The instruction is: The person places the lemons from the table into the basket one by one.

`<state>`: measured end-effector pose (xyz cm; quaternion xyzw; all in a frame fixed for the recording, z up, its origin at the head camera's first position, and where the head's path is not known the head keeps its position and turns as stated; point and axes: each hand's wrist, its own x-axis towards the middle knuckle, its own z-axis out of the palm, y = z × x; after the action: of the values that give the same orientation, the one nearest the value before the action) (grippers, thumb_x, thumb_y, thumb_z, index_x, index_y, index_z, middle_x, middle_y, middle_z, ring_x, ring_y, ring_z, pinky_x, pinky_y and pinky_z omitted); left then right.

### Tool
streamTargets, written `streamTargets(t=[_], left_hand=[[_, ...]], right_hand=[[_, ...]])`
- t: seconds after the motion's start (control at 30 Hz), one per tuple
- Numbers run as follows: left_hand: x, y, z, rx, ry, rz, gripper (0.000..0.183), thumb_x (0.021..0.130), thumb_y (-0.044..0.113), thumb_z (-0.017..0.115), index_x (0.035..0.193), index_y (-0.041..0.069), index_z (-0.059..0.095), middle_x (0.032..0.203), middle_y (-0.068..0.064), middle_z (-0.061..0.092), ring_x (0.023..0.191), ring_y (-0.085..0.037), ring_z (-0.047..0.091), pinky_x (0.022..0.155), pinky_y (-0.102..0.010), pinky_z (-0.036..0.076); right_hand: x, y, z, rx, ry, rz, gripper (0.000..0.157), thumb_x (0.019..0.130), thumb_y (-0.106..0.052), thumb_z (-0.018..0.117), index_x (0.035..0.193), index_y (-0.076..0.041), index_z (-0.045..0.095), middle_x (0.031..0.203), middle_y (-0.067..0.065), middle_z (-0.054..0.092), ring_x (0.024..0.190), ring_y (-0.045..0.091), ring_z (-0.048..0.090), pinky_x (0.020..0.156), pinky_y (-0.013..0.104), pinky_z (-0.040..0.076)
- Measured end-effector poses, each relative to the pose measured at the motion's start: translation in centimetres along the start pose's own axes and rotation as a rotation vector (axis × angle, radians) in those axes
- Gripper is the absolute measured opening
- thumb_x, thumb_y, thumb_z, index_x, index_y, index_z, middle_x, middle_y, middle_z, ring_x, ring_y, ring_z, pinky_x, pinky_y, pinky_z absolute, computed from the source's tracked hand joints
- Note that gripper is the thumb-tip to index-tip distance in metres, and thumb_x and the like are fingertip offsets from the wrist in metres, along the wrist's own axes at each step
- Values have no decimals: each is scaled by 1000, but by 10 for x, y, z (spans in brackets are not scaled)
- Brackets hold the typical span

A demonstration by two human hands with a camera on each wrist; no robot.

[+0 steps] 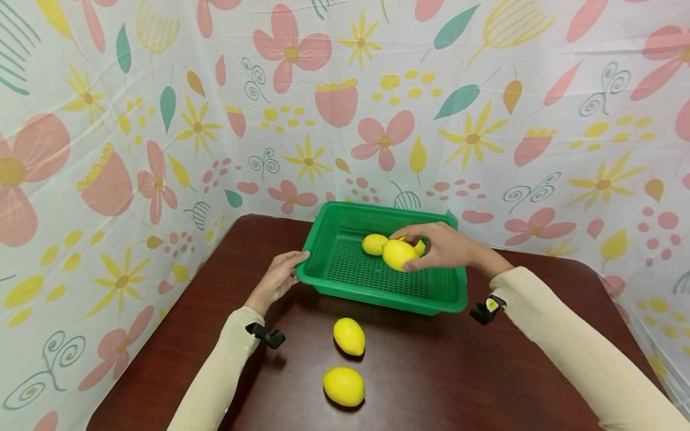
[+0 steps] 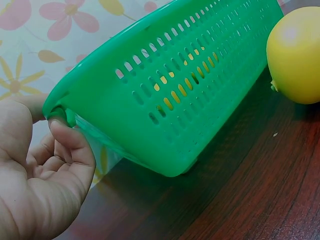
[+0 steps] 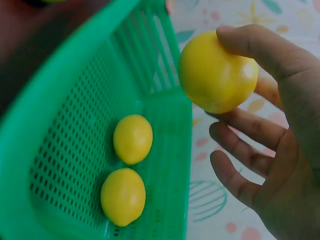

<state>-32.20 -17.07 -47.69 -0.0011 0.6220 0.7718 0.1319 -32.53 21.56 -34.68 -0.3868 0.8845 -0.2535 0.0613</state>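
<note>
A green plastic basket [image 1: 372, 293] with slotted walls stands on the table. My left hand [image 1: 277, 276] pinches its rim at the left end, thumb and fingers round the edge [image 2: 55, 107]. Above the basket, my right hand [image 1: 446, 245] holds a yellow lemon [image 1: 399, 255] between thumb and fingers; the right wrist view shows this lemon [image 3: 217, 72] apart from the basket floor. Inside lie two lemons, one [image 3: 132, 139] beside the other [image 3: 123, 196]. From the head, one of them [image 1: 374, 244] shows well, while the other is partly hidden behind the held lemon and hand.
Two more lemons lie on the dark brown table [image 1: 458, 371] in front of the basket, one [image 1: 349, 336] nearer to it and one [image 1: 344, 387] closer to me. A flower-patterned sheet [image 1: 334, 149] hangs behind the table and along its left side.
</note>
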Motion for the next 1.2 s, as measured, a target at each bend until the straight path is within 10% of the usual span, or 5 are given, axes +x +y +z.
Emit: streamTargets(t=[0.77, 1.2], left_hand=[[1, -3, -2, 17, 1, 18, 39, 105, 24, 62, 122, -10, 57, 93, -7, 64, 77, -14, 64, 71, -26, 56], [4, -4, -2, -9, 14, 4, 28, 105, 23, 62, 116, -3, 61, 94, -7, 66, 76, -11, 66, 71, -26, 57]], right_hand=[[58, 72, 25, 9, -178, 111, 60, 87, -28, 85, 141, -16, 62, 133, 11, 66, 119, 34, 62, 96, 55, 52], [70, 79, 41, -62, -308, 155, 62, 85, -20, 86, 142, -15, 61, 139, 15, 62, 114, 33, 63, 88, 45, 56]])
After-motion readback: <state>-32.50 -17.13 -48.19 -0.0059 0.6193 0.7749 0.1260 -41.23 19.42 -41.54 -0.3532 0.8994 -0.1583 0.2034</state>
